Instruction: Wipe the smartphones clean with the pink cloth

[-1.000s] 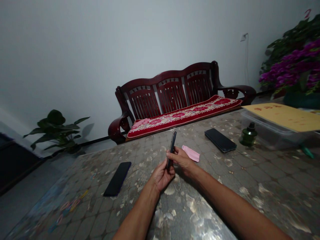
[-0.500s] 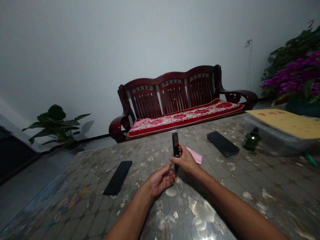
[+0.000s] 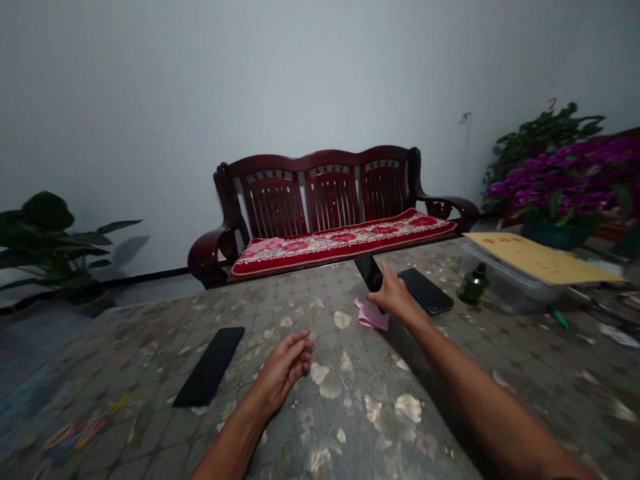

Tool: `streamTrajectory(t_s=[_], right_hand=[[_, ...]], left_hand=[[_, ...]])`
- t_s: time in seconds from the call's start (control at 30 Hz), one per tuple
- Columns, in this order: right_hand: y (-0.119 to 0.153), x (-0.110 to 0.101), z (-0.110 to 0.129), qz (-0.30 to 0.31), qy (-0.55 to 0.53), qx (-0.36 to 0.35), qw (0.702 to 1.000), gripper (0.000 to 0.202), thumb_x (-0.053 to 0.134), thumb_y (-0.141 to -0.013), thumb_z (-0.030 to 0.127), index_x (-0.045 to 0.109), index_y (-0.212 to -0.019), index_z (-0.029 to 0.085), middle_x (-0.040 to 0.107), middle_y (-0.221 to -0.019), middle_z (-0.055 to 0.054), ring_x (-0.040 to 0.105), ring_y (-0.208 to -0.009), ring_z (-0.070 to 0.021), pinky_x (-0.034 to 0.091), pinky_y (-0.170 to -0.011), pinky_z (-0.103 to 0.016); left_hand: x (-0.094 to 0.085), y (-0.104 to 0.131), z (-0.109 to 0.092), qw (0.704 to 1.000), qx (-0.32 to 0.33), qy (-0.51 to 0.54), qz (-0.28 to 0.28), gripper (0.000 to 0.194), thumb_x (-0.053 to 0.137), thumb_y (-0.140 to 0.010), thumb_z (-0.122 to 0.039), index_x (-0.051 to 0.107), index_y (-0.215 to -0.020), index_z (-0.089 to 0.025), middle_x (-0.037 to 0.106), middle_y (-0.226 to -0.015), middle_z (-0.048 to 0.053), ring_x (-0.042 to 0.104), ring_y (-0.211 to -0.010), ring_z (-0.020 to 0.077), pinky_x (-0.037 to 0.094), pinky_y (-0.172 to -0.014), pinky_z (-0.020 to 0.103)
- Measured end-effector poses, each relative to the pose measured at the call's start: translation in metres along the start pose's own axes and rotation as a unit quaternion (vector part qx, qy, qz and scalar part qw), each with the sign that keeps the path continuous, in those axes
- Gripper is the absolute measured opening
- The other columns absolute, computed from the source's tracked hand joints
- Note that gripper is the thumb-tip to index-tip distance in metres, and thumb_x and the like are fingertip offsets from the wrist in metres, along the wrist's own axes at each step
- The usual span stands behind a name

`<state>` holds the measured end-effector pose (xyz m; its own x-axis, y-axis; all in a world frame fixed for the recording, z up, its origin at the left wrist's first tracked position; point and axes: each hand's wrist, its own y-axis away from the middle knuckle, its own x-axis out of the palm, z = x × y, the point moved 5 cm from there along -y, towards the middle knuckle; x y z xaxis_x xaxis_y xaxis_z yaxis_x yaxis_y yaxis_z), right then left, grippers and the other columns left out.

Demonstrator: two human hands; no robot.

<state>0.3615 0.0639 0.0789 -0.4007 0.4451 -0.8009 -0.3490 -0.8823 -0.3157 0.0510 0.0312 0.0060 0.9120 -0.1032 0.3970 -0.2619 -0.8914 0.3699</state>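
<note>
My right hand [image 3: 395, 297] grips a black phone [image 3: 369, 272] by its sides, tilted above the table beside a folded pink cloth [image 3: 373, 315]. My left hand [image 3: 286, 367] rests apart from it near the middle of the table, fingers loosely curled but apart, holding nothing. To its left a black phone with a bluish edge [image 3: 210, 367] lies flat. Just right of my right hand another dark phone [image 3: 427, 291] lies on the patterned table [image 3: 320, 413].
A green bottle [image 3: 473, 285] stands by a clear plastic box [image 3: 505, 283] under a yellow sheet [image 3: 543, 259]. Coloured bands [image 3: 83, 430] lie at the left. Beyond the table is a wooden bench [image 3: 330, 193] with a red cover; plants stand at both sides.
My right hand has carried the phone to the right, and the phone leans more. My left hand has drawn away from it to the left. The view has turned a little to the right.
</note>
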Motion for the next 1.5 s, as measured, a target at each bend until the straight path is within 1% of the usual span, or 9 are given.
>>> streamTrajectory(t_s=[0.07,0.17,0.33,0.47,0.6,0.8,1.0,1.27,1.5], right_hand=[[-0.011,-0.014,-0.019,0.002,0.052,0.040,0.998,0.099,0.077,-0.068,0.030,0.034,-0.155,0.010,0.066,-0.128,-0.023,0.062,-0.118,-0.0389,0.047,-0.093,-0.043],[-0.023,-0.035,-0.046,0.025,0.122,0.080,0.989,0.102,0.078,-0.069,0.031,0.031,-0.156,0.009,0.066,-0.126,-0.024,0.063,-0.117,-0.0398,0.049,-0.090,-0.044],[-0.031,-0.064,-0.081,0.075,0.199,0.137,0.967,0.099,0.079,-0.071,0.038,0.034,-0.154,0.011,0.064,-0.131,-0.024,0.062,-0.119,-0.0407,0.051,-0.091,-0.043],[-0.033,-0.072,-0.096,0.103,0.225,0.153,0.957,0.095,0.080,-0.068,0.038,0.040,-0.150,0.012,0.066,-0.128,-0.022,0.064,-0.118,-0.0391,0.051,-0.092,-0.041],[-0.034,-0.071,-0.109,0.128,0.226,0.171,0.950,0.085,0.080,-0.066,0.040,0.050,-0.141,0.015,0.068,-0.124,-0.019,0.066,-0.115,-0.0373,0.052,-0.088,-0.039],[-0.037,-0.064,-0.118,0.145,0.241,0.169,0.945,0.073,0.079,-0.067,0.042,0.055,-0.131,0.017,0.070,-0.119,-0.017,0.068,-0.110,-0.0357,0.053,-0.082,-0.037],[-0.036,-0.062,-0.117,0.156,0.243,0.181,0.940,0.077,0.077,-0.069,0.043,0.051,-0.136,0.015,0.069,-0.122,-0.019,0.068,-0.110,-0.0355,0.053,-0.079,-0.036],[-0.037,-0.062,-0.116,0.158,0.246,0.177,0.940,0.069,0.079,-0.068,0.042,0.056,-0.129,0.016,0.071,-0.117,-0.018,0.069,-0.108,-0.0349,0.053,-0.079,-0.036],[-0.037,-0.061,-0.117,0.166,0.257,0.176,0.936,0.068,0.078,-0.068,0.043,0.057,-0.126,0.016,0.070,-0.119,-0.019,0.067,-0.110,-0.0361,0.053,-0.079,-0.036]], left_hand=[[0.000,0.000,0.000,0.999,0.028,-0.030,-0.009,0.028,0.076,-0.082,-0.013,0.065,-0.108,-0.012,0.071,-0.088,0.005,0.064,-0.060,0.0092,0.054,-0.055,0.019],[-0.002,-0.004,-0.002,0.994,0.078,-0.074,-0.023,0.040,0.083,-0.073,-0.026,0.065,-0.105,-0.013,0.070,-0.082,0.003,0.060,-0.057,0.0086,0.049,-0.053,0.019],[0.000,-0.011,0.000,0.982,0.115,-0.146,-0.007,0.053,0.080,-0.064,-0.045,0.064,-0.103,-0.013,0.064,-0.065,-0.003,0.055,-0.052,0.0105,0.045,-0.053,0.022],[0.002,-0.011,0.000,0.978,0.121,-0.168,-0.001,0.052,0.076,-0.063,-0.047,0.063,-0.101,-0.014,0.063,-0.065,-0.003,0.055,-0.053,0.0118,0.044,-0.055,0.025],[0.002,-0.010,0.000,0.975,0.122,-0.183,0.009,0.050,0.073,-0.065,-0.048,0.063,-0.100,-0.014,0.064,-0.066,-0.002,0.056,-0.055,0.0126,0.043,-0.058,0.026],[0.004,-0.009,-0.001,0.974,0.112,-0.195,0.019,0.047,0.070,-0.063,-0.047,0.064,-0.097,-0.015,0.065,-0.069,-0.002,0.056,-0.058,0.0128,0.044,-0.061,0.027],[0.006,-0.007,-0.003,0.972,0.109,-0.208,0.028,0.046,0.069,-0.065,-0.046,0.064,-0.098,-0.015,0.064,-0.069,-0.002,0.056,-0.058,0.0127,0.044,-0.061,0.026],[0.006,-0.008,0.000,0.972,0.107,-0.205,0.033,0.044,0.067,-0.064,-0.044,0.065,-0.097,-0.014,0.065,-0.071,0.000,0.057,-0.060,0.0126,0.045,-0.061,0.026],[0.007,-0.010,0.000,0.972,0.110,-0.207,0.032,0.041,0.068,-0.064,-0.042,0.065,-0.093,-0.015,0.062,-0.064,-0.002,0.056,-0.057,0.0129,0.042,-0.059,0.025]])
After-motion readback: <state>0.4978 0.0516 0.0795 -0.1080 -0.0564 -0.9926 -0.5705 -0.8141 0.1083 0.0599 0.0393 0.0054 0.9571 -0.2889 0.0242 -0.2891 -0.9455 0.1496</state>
